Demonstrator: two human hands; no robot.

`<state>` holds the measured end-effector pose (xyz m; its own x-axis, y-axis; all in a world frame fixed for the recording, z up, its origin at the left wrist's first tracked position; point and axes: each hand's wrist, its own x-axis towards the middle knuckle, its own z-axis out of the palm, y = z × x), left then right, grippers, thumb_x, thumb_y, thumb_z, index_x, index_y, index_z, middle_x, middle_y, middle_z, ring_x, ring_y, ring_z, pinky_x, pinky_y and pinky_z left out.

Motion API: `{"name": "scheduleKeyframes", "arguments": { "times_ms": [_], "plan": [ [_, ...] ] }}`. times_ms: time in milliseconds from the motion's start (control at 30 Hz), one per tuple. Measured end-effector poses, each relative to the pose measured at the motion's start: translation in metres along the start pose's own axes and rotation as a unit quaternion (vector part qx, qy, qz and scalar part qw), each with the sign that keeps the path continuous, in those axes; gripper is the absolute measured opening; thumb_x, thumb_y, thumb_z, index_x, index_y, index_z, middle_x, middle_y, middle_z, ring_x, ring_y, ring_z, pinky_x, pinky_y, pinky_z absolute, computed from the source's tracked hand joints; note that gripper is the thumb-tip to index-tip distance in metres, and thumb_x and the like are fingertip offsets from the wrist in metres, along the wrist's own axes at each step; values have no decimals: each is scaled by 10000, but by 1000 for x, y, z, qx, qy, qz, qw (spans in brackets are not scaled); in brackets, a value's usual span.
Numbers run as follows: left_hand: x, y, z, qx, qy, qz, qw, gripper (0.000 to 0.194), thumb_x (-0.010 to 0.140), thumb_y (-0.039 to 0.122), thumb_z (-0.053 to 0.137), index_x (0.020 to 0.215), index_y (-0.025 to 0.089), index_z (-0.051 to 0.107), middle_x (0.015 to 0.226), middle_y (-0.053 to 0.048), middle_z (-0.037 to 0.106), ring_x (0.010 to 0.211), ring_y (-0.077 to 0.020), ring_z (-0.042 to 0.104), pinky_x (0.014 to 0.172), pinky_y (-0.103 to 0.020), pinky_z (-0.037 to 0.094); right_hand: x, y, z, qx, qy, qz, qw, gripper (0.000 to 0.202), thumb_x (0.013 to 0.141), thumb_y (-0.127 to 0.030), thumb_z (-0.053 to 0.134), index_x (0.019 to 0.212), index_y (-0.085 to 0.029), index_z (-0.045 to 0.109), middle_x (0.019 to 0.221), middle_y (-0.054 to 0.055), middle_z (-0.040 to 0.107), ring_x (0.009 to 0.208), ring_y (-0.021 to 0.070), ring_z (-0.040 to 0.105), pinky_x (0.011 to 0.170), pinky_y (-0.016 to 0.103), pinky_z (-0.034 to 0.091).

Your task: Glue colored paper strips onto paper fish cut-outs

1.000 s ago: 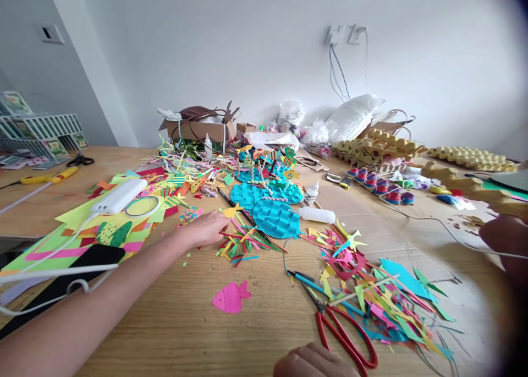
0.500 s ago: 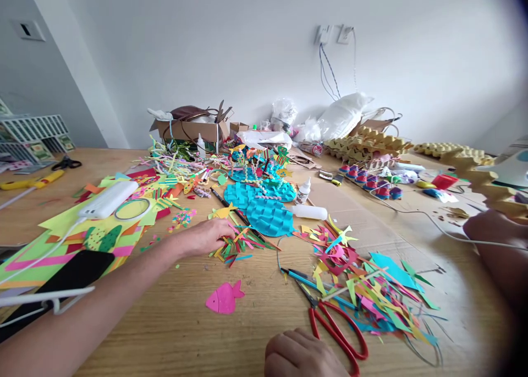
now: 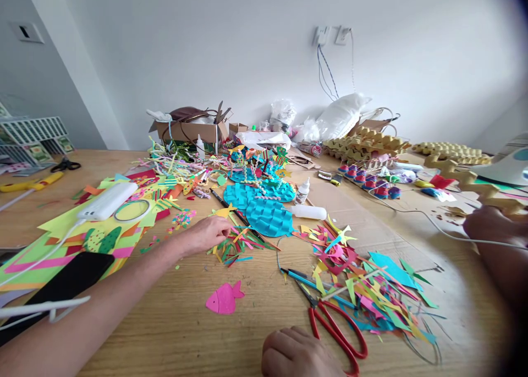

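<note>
My left hand reaches over a pile of thin coloured paper strips, its fingers curled together at the pile's left edge. Whatever lies between those fingertips is hidden. At the bottom of the view my right hand rests on the wood as a loose fist, with nothing showing in it. Red-handled scissors lie just to its right, blades pointing up and left. A pink paper fish is flat on the table between my hands. Beyond the strips sit blue woven paper shapes with a yellow paper star nearby.
Paper scraps heap up on the right. Glue bottles stand and lie behind. Coloured sheets, a white power bank and a black phone occupy the left. Another person's hand holds an egg carton at far right.
My left hand has drawn back slightly to the left, and its fingers look more curled. My right hand has barely moved. The other person's egg carton has shifted left and tilted.
</note>
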<state>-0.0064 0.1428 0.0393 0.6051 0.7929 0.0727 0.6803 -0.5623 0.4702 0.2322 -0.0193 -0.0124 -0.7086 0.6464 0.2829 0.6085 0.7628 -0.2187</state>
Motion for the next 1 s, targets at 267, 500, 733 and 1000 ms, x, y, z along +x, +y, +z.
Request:
{"name": "scheduleKeyframes", "arguments": {
  "times_ms": [267,500,733,1000],
  "plan": [
    [1,-4,-10,-198,97,-84,972,72,680,213,533,624,168,538,595,44,525,588,-116,485,548,-203,345,11,0,-7,-4,3,-5,1000,142,751,-112,579,699,-201,481,693,-48,608,598,95,547,560,202,341],
    [-9,5,-22,-415,137,-135,889,207,654,337,624,701,155,537,678,7,573,632,-113,539,637,-247,440,18,0,-17,3,-22,41,999,203,714,-2,487,700,-200,527,704,-38,630,619,92,569,567,175,349],
    [-18,-2,-19,-526,156,-172,818,242,618,304,681,720,154,521,622,29,521,543,-74,502,561,-216,435,29,-5,-34,72,-56,143,985,310,627,36,427,730,-205,591,775,-18,652,684,104,601,594,156,378],
    [-25,5,-17,-538,149,-177,810,195,640,234,657,770,145,542,671,23,541,593,-79,517,606,-223,447,42,-11,-45,163,-27,209,964,328,664,9,373,771,-192,609,801,13,644,729,129,600,631,200,402]
  ]
}}
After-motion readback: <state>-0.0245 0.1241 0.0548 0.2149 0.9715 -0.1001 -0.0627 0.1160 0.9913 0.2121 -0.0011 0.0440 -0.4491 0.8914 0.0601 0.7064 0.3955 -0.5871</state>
